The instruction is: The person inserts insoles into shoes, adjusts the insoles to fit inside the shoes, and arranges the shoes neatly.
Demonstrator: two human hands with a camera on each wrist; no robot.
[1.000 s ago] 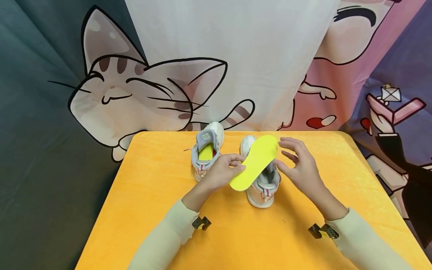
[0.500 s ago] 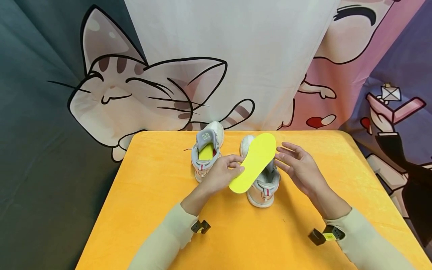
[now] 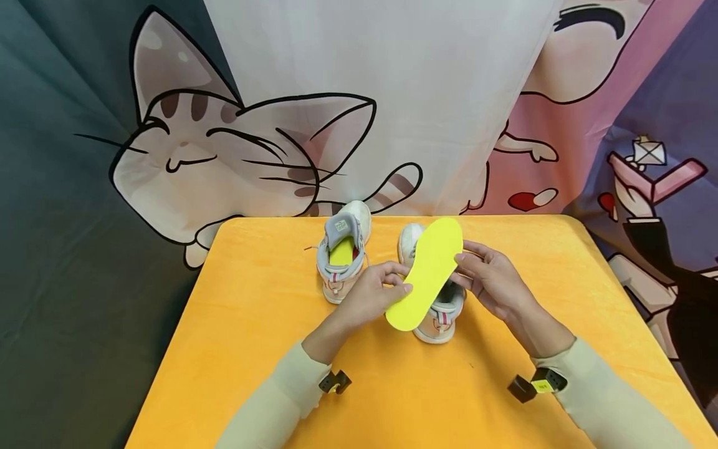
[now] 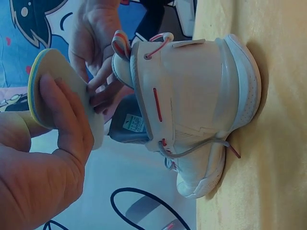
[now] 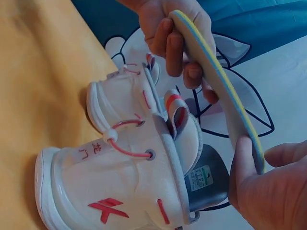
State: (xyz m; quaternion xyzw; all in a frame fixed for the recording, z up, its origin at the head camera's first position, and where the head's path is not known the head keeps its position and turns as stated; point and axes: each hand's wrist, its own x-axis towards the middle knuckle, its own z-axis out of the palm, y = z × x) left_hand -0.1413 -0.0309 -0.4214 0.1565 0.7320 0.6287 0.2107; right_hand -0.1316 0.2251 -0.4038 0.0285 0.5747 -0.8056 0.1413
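A bright yellow insole is held up over the right-hand shoe, its yellow face toward the head camera. My left hand pinches the insole's left edge near the narrower heel end, thumb on the yellow face and fingers behind. At the wider toe end my right hand pinches the opposite edge. In the right wrist view, thumb and fingers lie on either side of the insole, whose edge shows yellow and blue layers over a grey underside. The shoe below is white with red laces, its tongue raised.
The left-hand shoe stands beside it, toe toward the backdrop, with a yellow insole lying inside. Both shoes rest on a yellow-covered table. A cartoon-printed curtain hangs right behind the table's far edge.
My right hand has come in from beside the insole and now pinches its edge. The insole has turned slightly steeper, its heel end lower. The shoes have stayed in place.
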